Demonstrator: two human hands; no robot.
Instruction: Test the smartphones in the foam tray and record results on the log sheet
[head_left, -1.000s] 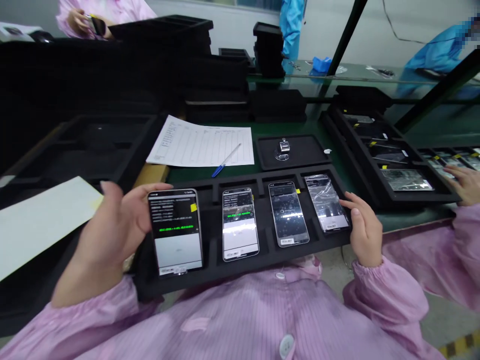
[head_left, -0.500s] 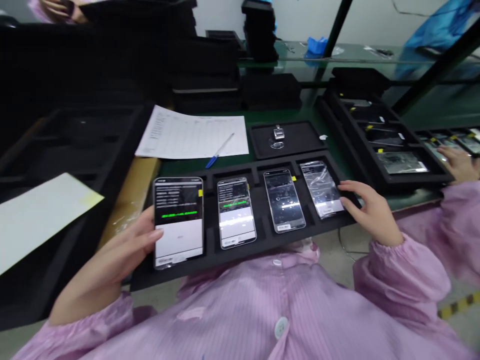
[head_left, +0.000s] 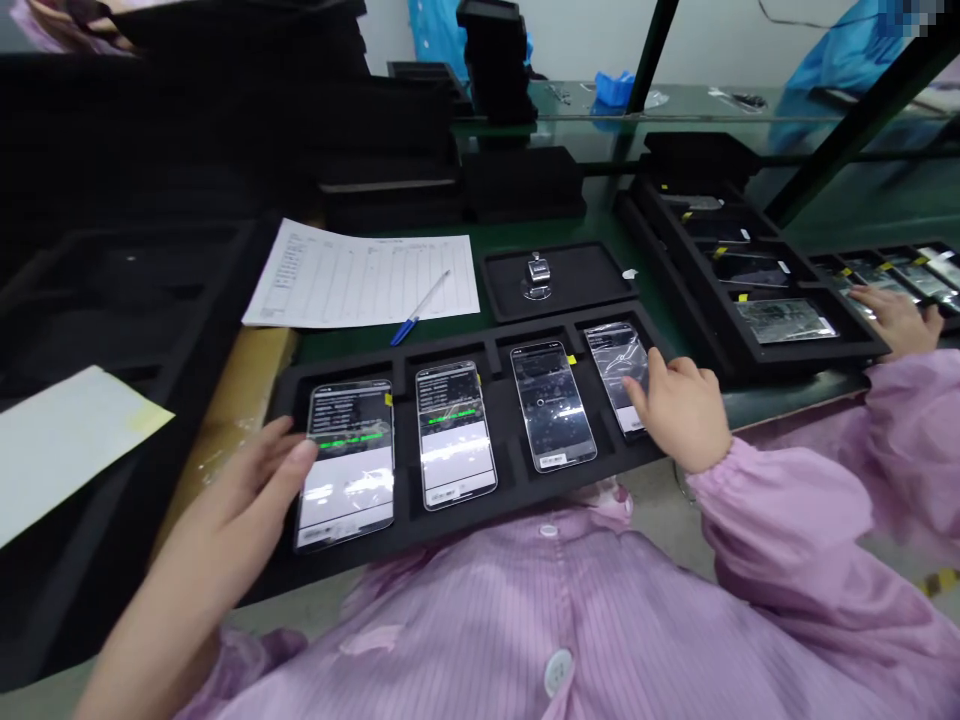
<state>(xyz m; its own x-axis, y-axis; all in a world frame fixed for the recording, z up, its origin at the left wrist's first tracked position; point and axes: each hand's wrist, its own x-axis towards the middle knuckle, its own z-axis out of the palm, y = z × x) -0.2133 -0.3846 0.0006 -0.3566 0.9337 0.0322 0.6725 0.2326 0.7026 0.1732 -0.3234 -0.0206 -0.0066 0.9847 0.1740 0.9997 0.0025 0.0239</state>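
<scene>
Four-slot black foam tray (head_left: 405,520) holds a row of smartphones in front of me. My left hand (head_left: 251,490) is beside the leftmost smartphone (head_left: 349,465), fingers apart, thumb near its left edge. That phone lies in its slot and shows green text. A second phone (head_left: 456,435) also shows green text; the third phone (head_left: 553,408) has a dark screen with a small circle. My right hand (head_left: 682,410) is at the rightmost smartphone (head_left: 615,370), thumb over its screen and fingers curled at its right edge. The fingertips are hidden.
A printed sheet (head_left: 360,285) and a blue pen (head_left: 420,310) lie behind the tray. A metal tally counter (head_left: 538,272) sits on a black tray lid (head_left: 585,290). Stacked phone trays (head_left: 795,360) stand right, near a co-worker's hand (head_left: 896,318). Paper (head_left: 75,440) lies left.
The leftmost phone has gone down into its slot, and my left hand has let go of it. My right hand has moved left, its thumb now over the rightmost phone's screen.
</scene>
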